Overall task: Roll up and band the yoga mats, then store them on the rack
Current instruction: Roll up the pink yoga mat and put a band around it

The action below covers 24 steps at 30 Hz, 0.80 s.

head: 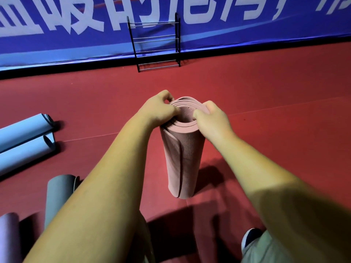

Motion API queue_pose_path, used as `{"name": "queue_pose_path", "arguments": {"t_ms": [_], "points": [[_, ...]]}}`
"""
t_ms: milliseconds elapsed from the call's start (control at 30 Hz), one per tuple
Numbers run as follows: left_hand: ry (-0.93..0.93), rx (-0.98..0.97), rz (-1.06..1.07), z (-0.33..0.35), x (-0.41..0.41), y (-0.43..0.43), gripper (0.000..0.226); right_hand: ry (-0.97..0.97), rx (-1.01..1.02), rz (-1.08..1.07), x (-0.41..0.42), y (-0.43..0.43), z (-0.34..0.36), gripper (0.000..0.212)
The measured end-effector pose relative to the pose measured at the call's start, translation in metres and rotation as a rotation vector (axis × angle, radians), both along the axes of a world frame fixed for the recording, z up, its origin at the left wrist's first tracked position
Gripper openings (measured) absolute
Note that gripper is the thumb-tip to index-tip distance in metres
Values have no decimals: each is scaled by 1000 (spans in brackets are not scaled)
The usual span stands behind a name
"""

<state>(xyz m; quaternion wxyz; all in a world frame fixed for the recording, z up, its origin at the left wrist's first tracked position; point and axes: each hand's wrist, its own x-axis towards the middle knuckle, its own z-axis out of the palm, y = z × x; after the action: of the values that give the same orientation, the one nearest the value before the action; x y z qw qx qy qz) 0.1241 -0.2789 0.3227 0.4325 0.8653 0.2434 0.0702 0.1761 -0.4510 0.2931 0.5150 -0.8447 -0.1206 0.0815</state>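
A rolled pink yoga mat (182,160) stands upright on the red floor in front of me. My left hand (159,109) grips the left side of its top rim, fingers curled over the coiled layers. On the right side of the rim my right hand (210,116) pinches the layers, thumb inside the roll. No band is visible on the mat. A black metal rack (156,42) with several silver rungs leans against the blue wall banner at the far end; nothing lies on it.
Two rolled light-blue mats (24,137) lie on the floor at left. A grey rolled mat (58,194) and a lilac one (9,238) sit at bottom left. My shoe (250,238) shows at bottom right. Red floor stretches between me and the rack.
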Motion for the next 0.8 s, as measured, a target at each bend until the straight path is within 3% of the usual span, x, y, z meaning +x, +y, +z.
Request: {"name": "queue_pose_path", "arguments": {"t_ms": [100, 233, 400, 567, 600, 733, 800], "points": [[29, -2, 7, 1, 3, 5, 47, -55, -18, -5, -3, 1, 0, 12], [-26, -194, -138, -7, 4, 10, 69, -87, -23, -23, -4, 0, -1, 13], [-48, -226, -228, -3, 2, 5, 46, -102, -47, -33, -5, -5, 4, 12], [-83, -234, -122, 2, 3, 2, 47, -88, -94, -2, -6, -5, 18, 19], [-84, -232, -87, 3, 3, 3, 46, -76, -67, 19, -7, -8, 20, 32], [-50, -244, -30, 4, 0, 5, 38, -31, -120, 287, -14, -22, 16, 128], [-27, -263, -30, 6, -2, 2, 38, -56, -149, 337, -10, -26, 9, 143]]}}
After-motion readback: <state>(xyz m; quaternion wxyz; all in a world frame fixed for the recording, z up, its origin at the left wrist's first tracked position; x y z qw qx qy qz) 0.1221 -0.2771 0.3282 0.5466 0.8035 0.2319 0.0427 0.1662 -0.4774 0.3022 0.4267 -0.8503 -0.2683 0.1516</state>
